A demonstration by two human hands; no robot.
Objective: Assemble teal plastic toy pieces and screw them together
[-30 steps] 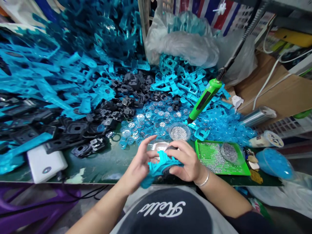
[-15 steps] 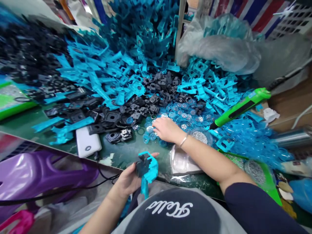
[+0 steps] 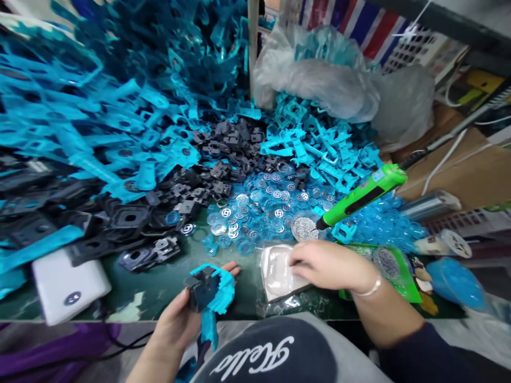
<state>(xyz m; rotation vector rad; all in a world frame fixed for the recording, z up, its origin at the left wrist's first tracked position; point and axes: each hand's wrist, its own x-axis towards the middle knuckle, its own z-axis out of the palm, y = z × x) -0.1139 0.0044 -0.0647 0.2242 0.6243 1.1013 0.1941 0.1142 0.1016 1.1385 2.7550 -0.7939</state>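
Our left hand [image 3: 174,314] is closed around a blue plastic part [image 3: 224,287], with the fingers curled behind it and the fingertips showing past its far side. The part sits just above the table's front edge, near our chest, with a black insert [image 3: 198,290] facing up towards us and a long blue arm hanging below the hand. This seems a sound hold, since the palm takes the weight and leaves the insert open to view. Our right hand [image 3: 329,263] lies palm down on a clear tray [image 3: 276,276], its fingers loosely bent, and we cannot tell whether they grip the tray's edge. Keeping that wrist low and the fingers light seems wise, as the tray looks thin and the loose items around it are easily nudged. Just beyond the tray, a green pen tool [image 3: 365,194] lies with its tip beside a dish of silver glitter [image 3: 304,227]. Clear blue caps [image 3: 243,229] are heaped to the left of the dish, and black parts [image 3: 130,218] lie further left on the green table [image 3: 157,284]. A green perforated tray [image 3: 403,279] sits partly hidden beyond our right wrist, so our forearm needs care there.
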